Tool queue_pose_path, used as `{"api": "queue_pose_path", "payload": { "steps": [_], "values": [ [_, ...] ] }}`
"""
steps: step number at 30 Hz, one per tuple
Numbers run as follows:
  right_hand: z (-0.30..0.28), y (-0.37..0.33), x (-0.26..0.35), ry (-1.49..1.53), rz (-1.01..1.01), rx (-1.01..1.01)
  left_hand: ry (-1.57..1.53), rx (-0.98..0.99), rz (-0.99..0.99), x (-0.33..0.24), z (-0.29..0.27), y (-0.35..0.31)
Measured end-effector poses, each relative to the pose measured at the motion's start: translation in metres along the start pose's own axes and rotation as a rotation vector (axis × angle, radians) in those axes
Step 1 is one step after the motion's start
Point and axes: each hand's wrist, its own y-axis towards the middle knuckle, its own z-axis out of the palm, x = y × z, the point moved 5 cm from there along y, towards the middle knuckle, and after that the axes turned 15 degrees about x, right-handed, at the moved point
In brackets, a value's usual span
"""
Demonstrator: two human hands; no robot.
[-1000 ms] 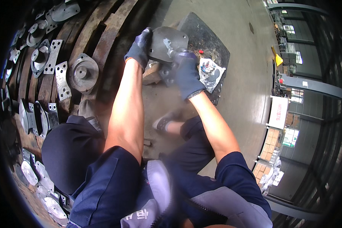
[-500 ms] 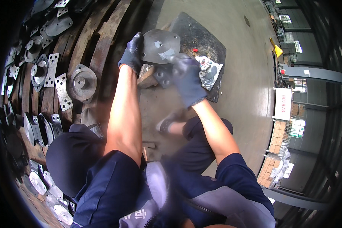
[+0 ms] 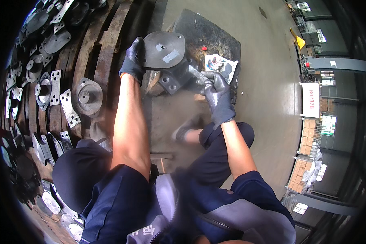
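Observation:
My left hand (image 3: 135, 60), in a dark coated glove, is closed on the left edge of a grey metal flange plate (image 3: 154, 49). The plate is rounded, with a small centre hole, corner holes and pale patches on its face. Below it shows a dark bracket (image 3: 169, 82) with holes; I cannot tell if the two are joined. My right hand (image 3: 216, 92), gloved too, is closed around a narrow, flat, pale strip (image 3: 197, 74), whose kind I cannot make out. The strip points toward the plate and is apart from its face.
Beyond the plate is a worn dark slab (image 3: 203, 30) with a small red piece (image 3: 204, 48) and a crumpled printed wrapper (image 3: 210, 61) on it. At left, a wooden pallet (image 3: 110, 44) carries several flanges (image 3: 94, 99) and drilled plates (image 3: 70, 109). Stacked cartons (image 3: 307, 136) stand far right.
My right hand has drawn back from the plate toward the lower right, and the pale strip now shows in it. The plate and my left hand have shifted slightly left.

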Motion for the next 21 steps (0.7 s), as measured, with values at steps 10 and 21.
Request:
{"api": "queue_pose_path", "payload": {
  "steps": [10, 21],
  "values": [
    [-0.010, -0.003, -0.041, -0.322, -0.010, 0.010, 0.067, -0.144, -0.085, 0.004, -0.027, 0.015],
    [-0.091, -0.051, -0.077, 0.334, 0.257, -0.071, 0.123, -0.001, -0.128, 0.003, 0.002, -0.004]
  ]
}}
